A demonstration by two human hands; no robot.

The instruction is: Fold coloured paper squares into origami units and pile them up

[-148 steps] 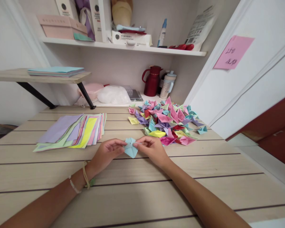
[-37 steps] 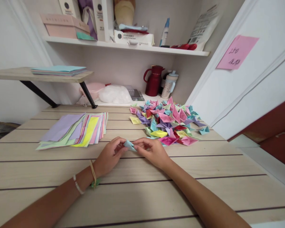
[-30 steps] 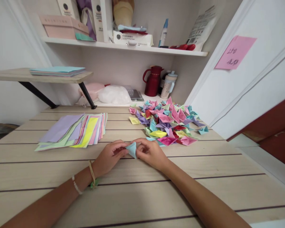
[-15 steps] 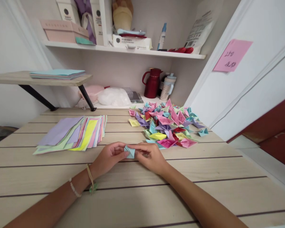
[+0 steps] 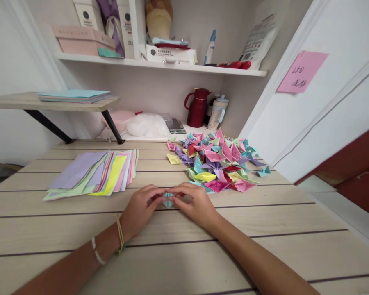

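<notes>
A small light-blue piece of folded paper point(image 5: 168, 200) is pinched between my two hands, just above the slatted wooden table point(image 5: 160, 262). My left hand point(image 5: 144, 207) grips its left side between thumb and fingertips. From the other side, my right hand point(image 5: 194, 201) pinches its right edge the same way. The fingertips cover part of the paper, and a crease runs down its middle. Beyond my right hand lies a heap of folded paper boats point(image 5: 217, 159) in pink, blue, purple, yellow, green and red.
A fanned stack of coloured paper sheets point(image 5: 76, 168) lies at the left. More blue sheets point(image 5: 74, 95) rest on a raised wooden stand point(image 5: 15, 100). At the back stand a dark red jug point(image 5: 198, 108) and a pale lidded cup point(image 5: 217, 112), beside a white plastic bag point(image 5: 149, 125).
The folded paper has been turned and sits slightly lower, its middle crease now facing me. My left hand has rotated, with its fingertips now at the paper's upper left.
</notes>
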